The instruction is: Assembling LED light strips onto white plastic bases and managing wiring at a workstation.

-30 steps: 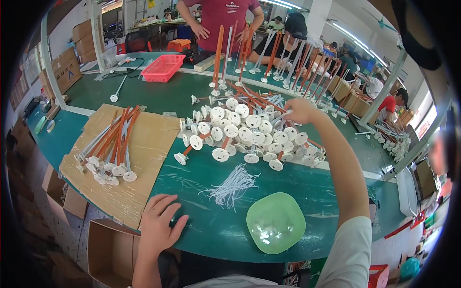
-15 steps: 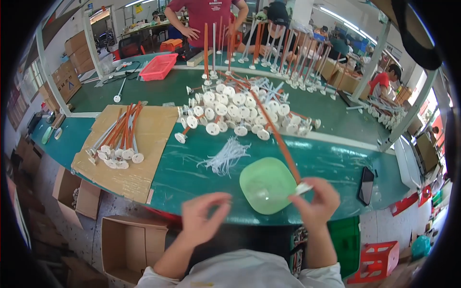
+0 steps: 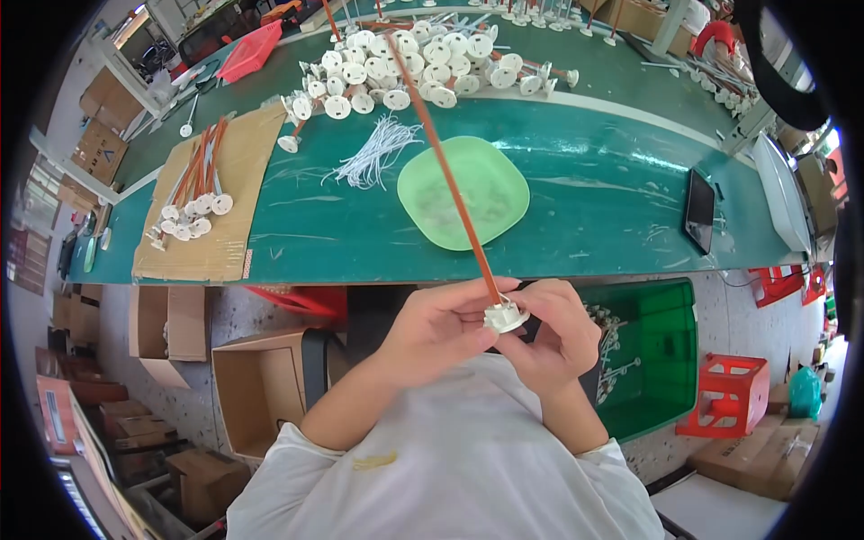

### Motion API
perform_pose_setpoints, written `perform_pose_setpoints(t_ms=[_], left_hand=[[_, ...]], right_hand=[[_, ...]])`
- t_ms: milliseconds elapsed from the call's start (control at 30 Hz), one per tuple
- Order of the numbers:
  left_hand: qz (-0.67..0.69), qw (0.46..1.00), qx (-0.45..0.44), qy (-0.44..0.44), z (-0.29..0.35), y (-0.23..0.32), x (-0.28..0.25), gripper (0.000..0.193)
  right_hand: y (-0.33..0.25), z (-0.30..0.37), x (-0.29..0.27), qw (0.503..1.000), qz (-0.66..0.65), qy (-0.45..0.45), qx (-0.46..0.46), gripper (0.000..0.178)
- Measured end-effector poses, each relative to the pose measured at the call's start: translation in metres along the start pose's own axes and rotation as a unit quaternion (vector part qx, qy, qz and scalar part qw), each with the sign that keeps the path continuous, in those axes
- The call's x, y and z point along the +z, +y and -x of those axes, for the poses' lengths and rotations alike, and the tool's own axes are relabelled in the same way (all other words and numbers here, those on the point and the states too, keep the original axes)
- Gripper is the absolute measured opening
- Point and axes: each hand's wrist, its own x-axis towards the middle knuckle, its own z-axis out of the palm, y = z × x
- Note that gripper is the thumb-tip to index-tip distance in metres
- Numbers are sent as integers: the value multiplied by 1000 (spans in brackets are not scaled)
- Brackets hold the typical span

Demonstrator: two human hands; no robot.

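Close to my body, just off the front edge of the table, I hold a reddish-brown rod (image 3: 440, 155) with a white round base (image 3: 505, 317). The rod slants up and away over the green bowl (image 3: 464, 193). My left hand (image 3: 434, 331) is closed around the base from the left, its fingers partly behind it. With thumb and fingers, my right hand (image 3: 556, 331) grips the base's right side. Small pieces I cannot make out lie in the bowl. Left of the bowl is a bundle of thin white strips (image 3: 378, 151).
A large pile of white-based rods (image 3: 423, 67) lies at the back. Several more rest on a cardboard sheet (image 3: 236, 184) at left. A phone (image 3: 699, 211) is at right. Below stand a green crate (image 3: 666, 360), an open carton (image 3: 256, 387) and a red stool (image 3: 727, 394).
My view has tilted down, so the table sits higher in it. The right hand has brought the rod's base toward my body, and my left hand has closed on it too.
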Motion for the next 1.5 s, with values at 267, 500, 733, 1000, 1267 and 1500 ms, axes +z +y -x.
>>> perform_pose_setpoints(t_ms=[267,500,733,1000,1267,1500], left_hand=[[-109,991,79,-4,7,0,-6,49],[6,995,79,-61,6,3,-16,47],[-70,987,94,-111,5,9,-26,48],[-230,962,144,-41,4,15,-16,55],[-578,757,279,125,-4,26,18,49],[-584,748,276,149,-4,29,24,49]], right_hand=[[-6,-5,-7,994,-46,-46,-85,23],[-13,-9,-14,994,-39,-49,-86,23],[-14,-6,-16,989,-87,-66,-100,28],[-8,-2,-4,993,-70,-15,-93,25],[3,7,-5,991,-120,-41,40,20],[2,9,1,967,-234,-19,102,19]])
